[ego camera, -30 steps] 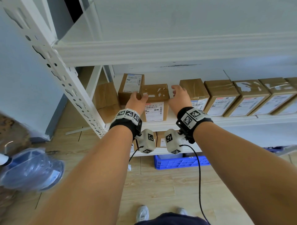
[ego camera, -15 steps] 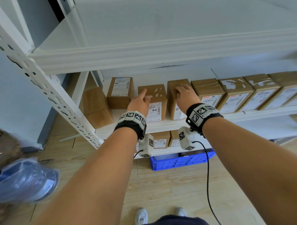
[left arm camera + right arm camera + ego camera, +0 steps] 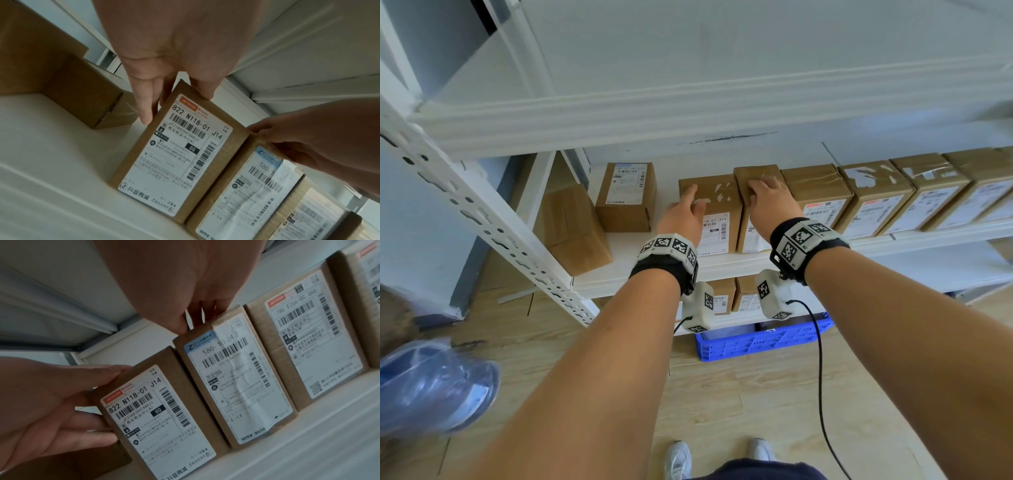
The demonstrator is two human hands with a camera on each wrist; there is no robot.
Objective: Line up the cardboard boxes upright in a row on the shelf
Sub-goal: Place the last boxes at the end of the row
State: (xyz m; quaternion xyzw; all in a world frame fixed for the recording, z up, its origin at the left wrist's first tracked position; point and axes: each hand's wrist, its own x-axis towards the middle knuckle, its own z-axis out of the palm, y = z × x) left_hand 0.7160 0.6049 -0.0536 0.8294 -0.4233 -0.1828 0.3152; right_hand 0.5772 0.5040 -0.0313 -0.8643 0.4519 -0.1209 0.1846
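A cardboard box with an 822 label (image 3: 722, 233) (image 3: 174, 154) (image 3: 156, 426) stands upright on the white shelf (image 3: 722, 267). My left hand (image 3: 681, 212) (image 3: 174, 48) presses it, straight fingers down its left side and thumb on its top. It touches a taller ZTO-labelled box (image 3: 751, 240) (image 3: 246, 194) (image 3: 232, 386). My right hand (image 3: 770, 202) (image 3: 174, 280) grips that box's top with curled fingers. Several upright boxes (image 3: 876, 198) continue the row to the right. One box (image 3: 626, 195) lies label-up at the back left, and another (image 3: 575, 229) leans at the far left.
The upper shelf board (image 3: 688, 113) hangs low over the boxes. A perforated white post (image 3: 482, 219) stands at the left. Small boxes (image 3: 722, 294) sit on the lower shelf, above a blue crate (image 3: 763, 339) on the floor. A blue plastic bundle (image 3: 431, 387) lies low left.
My right hand moved onto the ZTO box's top, and that box now stands against the row. My left hand slid the 822 box right until it met it.
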